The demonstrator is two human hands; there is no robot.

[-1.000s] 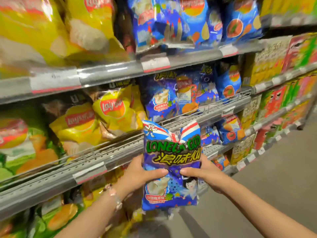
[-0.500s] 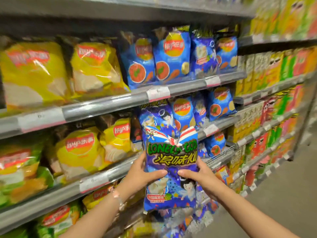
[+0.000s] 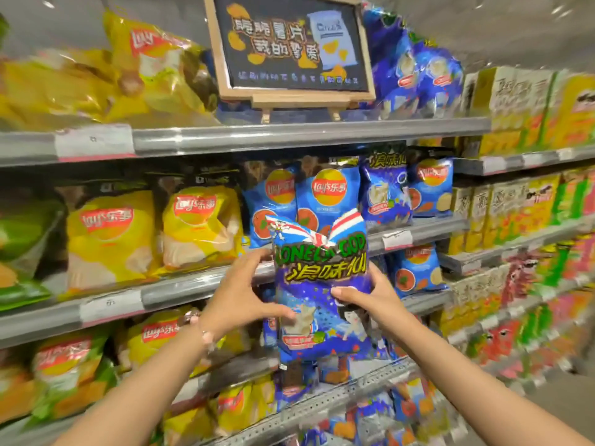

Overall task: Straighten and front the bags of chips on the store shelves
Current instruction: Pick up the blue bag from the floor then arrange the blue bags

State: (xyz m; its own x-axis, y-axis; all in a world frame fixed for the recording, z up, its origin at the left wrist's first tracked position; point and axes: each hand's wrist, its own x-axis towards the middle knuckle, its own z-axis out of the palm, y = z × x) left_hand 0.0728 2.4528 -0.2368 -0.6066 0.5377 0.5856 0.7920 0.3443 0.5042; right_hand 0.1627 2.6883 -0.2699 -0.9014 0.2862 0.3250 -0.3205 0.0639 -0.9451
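Blue "Lonely God" snack bag (image 3: 320,284) held upright in front of the store shelves (image 3: 289,140), gripped at its sides by both hands: left hand (image 3: 238,297) with thumb across the front, right hand (image 3: 370,294) likewise. Behind it, blue Lay's bags (image 3: 328,194) on the middle shelf, yellow Lay's bags (image 3: 193,226) to the left, chalkboard sign (image 3: 289,43) on the top shelf.

A blue-purple Lonely God chip bag (image 3: 320,284) stands upright at frame centre, top crumpled, front facing out, before the blue Lay's bags (image 3: 335,201).
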